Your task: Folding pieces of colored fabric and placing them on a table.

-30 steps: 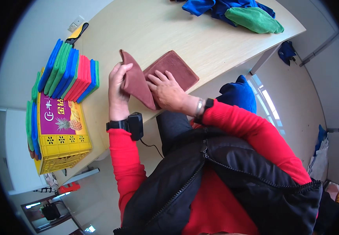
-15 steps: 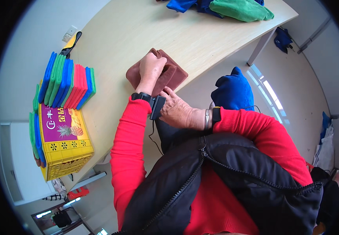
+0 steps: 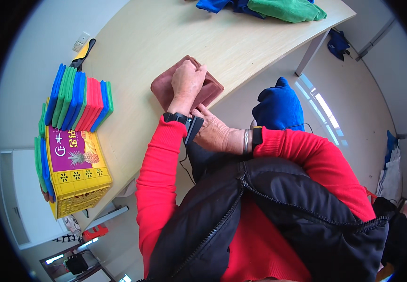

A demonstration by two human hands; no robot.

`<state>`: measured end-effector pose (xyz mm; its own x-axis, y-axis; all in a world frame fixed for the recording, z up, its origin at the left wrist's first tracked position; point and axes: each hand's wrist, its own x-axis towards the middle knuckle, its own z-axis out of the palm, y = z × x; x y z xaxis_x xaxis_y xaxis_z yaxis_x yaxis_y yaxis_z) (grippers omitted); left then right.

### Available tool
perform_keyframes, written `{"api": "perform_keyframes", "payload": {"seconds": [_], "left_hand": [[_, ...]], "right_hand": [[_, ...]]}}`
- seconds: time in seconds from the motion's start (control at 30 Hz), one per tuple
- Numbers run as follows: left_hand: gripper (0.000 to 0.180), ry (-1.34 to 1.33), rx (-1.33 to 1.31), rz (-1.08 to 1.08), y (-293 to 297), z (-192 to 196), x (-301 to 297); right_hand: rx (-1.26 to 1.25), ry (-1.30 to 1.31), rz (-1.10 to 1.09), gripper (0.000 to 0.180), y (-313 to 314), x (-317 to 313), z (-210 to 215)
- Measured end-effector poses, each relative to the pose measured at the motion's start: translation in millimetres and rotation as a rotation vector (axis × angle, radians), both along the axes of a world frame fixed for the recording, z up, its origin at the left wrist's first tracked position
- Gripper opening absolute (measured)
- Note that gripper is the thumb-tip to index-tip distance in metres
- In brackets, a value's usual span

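A folded brown cloth point(image 3: 163, 87) lies on the pale wooden table point(image 3: 147, 37), close to its near edge. My left hand point(image 3: 188, 81) rests on top of the cloth with its fingers curled down onto it. A black device point(image 3: 191, 126) is strapped to my left wrist. My right hand point(image 3: 216, 135) reaches across in front of my body, and its fingers and thumb pinch that device. Both arms wear red sleeves, and a metal bangle sits on the right wrist.
A row of folded blue, green and red cloths point(image 3: 77, 98) stands on the table's left end, by a yellow crate point(image 3: 79, 176). A black-and-yellow tool point(image 3: 83, 52) lies beyond them. Blue and green cloths point(image 3: 285, 8) lie at the far edge. A blue bundle point(image 3: 278, 105) sits below the table on the right.
The brown cloth was folded into a smaller pad. My right hand left the cloth and went to the device on my left wrist. My left hand stayed on the cloth.
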<state>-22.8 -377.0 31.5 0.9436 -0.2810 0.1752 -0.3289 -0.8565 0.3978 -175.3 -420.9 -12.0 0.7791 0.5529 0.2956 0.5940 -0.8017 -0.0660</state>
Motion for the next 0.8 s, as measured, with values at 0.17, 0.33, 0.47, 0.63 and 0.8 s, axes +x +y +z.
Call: {"api": "perform_keyframes", "payload": {"seconds": [0.17,0.33,0.47,0.63,0.8], "left_hand": [[0.024,0.232,-0.573,-0.164,41,13,-13],[0.024,-0.244,-0.23,-0.252,110,8,-41],[0.038,-0.24,-0.131,-0.356,123,-20,-49],[0.051,-0.175,-0.03,-0.401,127,-32,-44],[0.056,-0.201,0.09,-0.385,123,-30,-48]], "right_hand": [[0.081,-0.017,-0.056,0.055,2,1,-8],[0.099,-0.039,-0.043,0.066,-1,2,-7],[0.053,0.031,-0.042,0.067,1,0,0],[0.039,0.051,-0.017,0.064,-4,-8,6],[0.156,0.705,0.127,0.052,-20,7,63]]}}
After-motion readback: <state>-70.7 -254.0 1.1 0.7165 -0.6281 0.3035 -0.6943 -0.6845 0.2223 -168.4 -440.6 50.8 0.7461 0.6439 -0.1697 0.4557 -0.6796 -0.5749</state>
